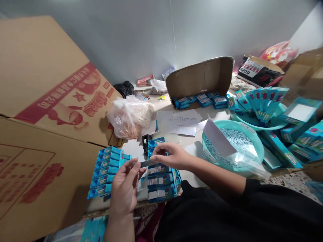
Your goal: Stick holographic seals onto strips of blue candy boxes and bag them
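Note:
Between my two hands a short, narrow strip of tape [144, 164] is held stretched over the table. My left hand [126, 183] pinches its left end between thumb and fingers. The other end is at the fingertips of my right hand [170, 156], which are closed together. Just behind them stands a small black tape dispenser [145, 144]. Left of my left hand lies a row of small blue candy boxes [103, 174]. Under and in front of my right hand is a second row of blue boxes [160, 181], several with white patches on them.
A large cardboard carton [50, 101] walls off the left side. To the right sits a turquoise basin [259, 148] of pale blue candies, with more blue boxes [287, 151] beyond. Behind are papers [181, 122], plastic bags [130, 116] and an open cardboard box [199, 79].

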`<state>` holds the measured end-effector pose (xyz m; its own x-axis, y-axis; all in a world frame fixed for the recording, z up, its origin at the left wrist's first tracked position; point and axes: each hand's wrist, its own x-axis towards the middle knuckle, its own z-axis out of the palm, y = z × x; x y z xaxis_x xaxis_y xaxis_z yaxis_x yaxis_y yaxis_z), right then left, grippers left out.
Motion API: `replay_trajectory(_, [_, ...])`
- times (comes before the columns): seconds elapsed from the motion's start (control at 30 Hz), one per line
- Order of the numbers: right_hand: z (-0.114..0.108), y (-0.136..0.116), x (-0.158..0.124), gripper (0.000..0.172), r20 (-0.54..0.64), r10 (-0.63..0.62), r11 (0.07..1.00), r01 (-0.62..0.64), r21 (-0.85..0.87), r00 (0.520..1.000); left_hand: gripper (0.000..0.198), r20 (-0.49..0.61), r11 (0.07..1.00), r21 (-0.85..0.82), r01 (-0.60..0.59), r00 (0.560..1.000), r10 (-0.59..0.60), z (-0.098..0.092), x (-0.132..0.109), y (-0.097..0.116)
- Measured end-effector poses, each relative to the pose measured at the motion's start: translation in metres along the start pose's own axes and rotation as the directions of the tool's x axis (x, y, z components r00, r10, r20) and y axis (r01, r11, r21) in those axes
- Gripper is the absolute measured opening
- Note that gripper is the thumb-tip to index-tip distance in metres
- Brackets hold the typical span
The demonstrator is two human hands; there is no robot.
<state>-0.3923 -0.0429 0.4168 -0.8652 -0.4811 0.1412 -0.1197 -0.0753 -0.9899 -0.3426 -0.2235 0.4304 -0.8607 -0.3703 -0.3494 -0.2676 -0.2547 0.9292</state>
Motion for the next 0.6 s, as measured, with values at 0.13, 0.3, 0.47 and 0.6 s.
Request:
replay_trajectory(0.13, [0.005, 0.011, 0.005, 0.013, -0.069, 0.088, 0.994, -0.093, -0.064, 0.994, 0.054, 0.008, 1.000, 0.011, 0.018, 1.000, -0.018, -0.003, 0.011, -0.009])
replay_trajectory(0.3, [0.010, 0.026, 0.010, 0.007, -0.133, 0.058, 0.942, -0.099, -0.322, 0.989, 0.055, -0.086, 0.996, 0.092, 0.000, 0.996, 0.008, -0.004, 0.029, -0.026])
replay_trajectory(0.47, [0.014, 0.037, 0.013, 0.011, -0.038, -0.051, 0.688, 0.008, -0.726, 0.998, 0.048, -0.104, 0.984, 0.181, 0.004, 0.995, 0.015, -0.008, 0.043, -0.040])
replay_trajectory(0.6, [0.017, 0.037, 0.011, 0.006, 0.014, -0.039, 0.548, 0.033, -0.835, 0.999, 0.043, -0.104, 0.976, 0.219, 0.013, 0.995, 0.010, -0.012, 0.048, -0.045])
